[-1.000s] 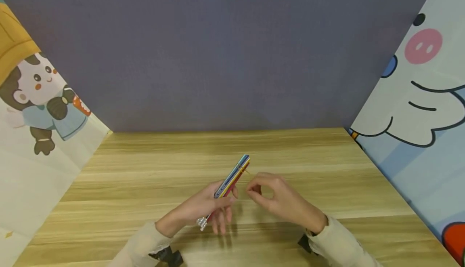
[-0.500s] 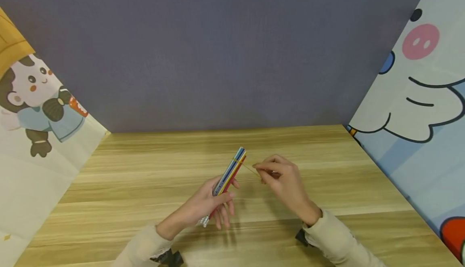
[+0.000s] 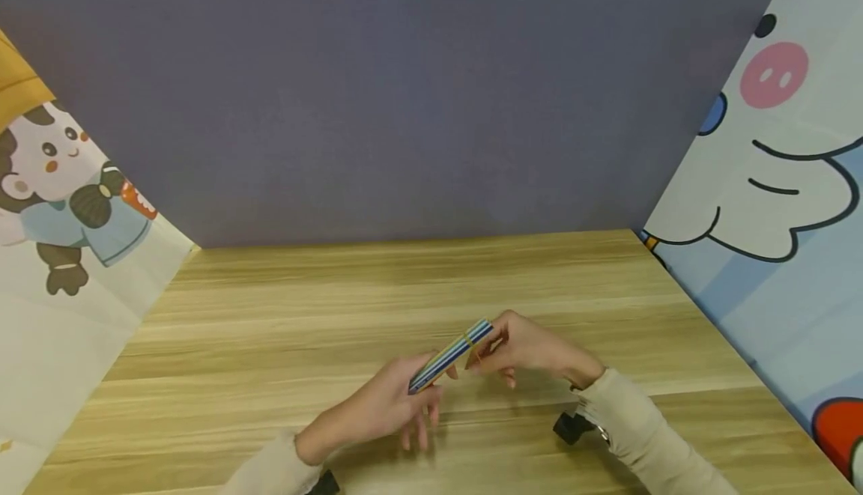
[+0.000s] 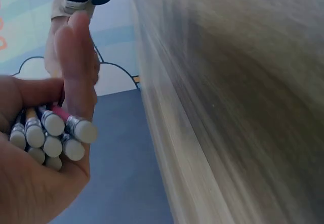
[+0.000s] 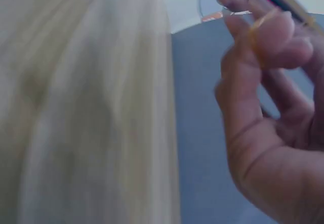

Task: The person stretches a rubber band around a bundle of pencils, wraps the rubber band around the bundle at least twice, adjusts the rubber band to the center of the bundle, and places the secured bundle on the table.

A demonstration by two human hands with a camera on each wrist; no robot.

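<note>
A bundle of several pencils (image 3: 445, 361) slants up to the right over the table, blue-striped barrels uppermost. My left hand (image 3: 396, 399) grips it near its lower end, thumb across it. In the left wrist view the pencils' white eraser ends (image 4: 52, 133) poke out from the palm below the thumb. A thin yellow rubber band (image 3: 468, 340) goes round the bundle near its upper end. My right hand (image 3: 533, 345) is beside that end, pinching a loop of the rubber band (image 5: 256, 38) between thumb and fingers. Part of the band is hidden behind the fingers.
Both hands are above a wood-grain table (image 3: 283, 308). A grey panel (image 3: 418, 98) rises at its back edge. Cartoon-printed walls flank it, the left wall (image 3: 81, 353) and the right wall (image 3: 742, 293). A dark wrist device (image 3: 571, 427) is under the right sleeve.
The bundle has tipped lower and to the right, its blue side turned up. My right hand, which drew the band out to the right, has come back close to the pencils' upper end.
</note>
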